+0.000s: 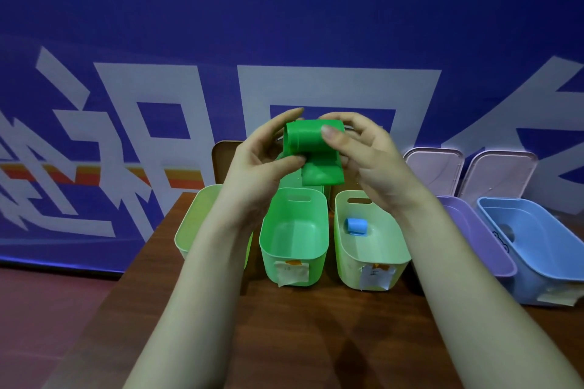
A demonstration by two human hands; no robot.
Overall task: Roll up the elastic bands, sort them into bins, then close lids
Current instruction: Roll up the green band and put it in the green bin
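both hands are lifted above a row of bins, holding a green elastic band (308,144) between them. the left hand (252,167) pinches the left end of the roll between thumb and fingers. the band is partly rolled: a short fat roll on top, with a loose tail hanging below it. the right hand (369,161) grips the right end, its thumb laid across the front of the roll.

below, on the brown tabletop (284,341), the bins stand side by side. furthest left is a pale green bin (194,221), partly hidden by the left forearm. next is a brighter green bin (294,249) with a paper label (292,271) on its front. right of it, a second pale green bin (369,259), also labelled, has a blue rolled band (356,226) lying near its far end. then come a purple bin (474,230) and a blue bin (543,265). behind these last two, two pale lids (434,167) stand upright against the blue wall (284,9).
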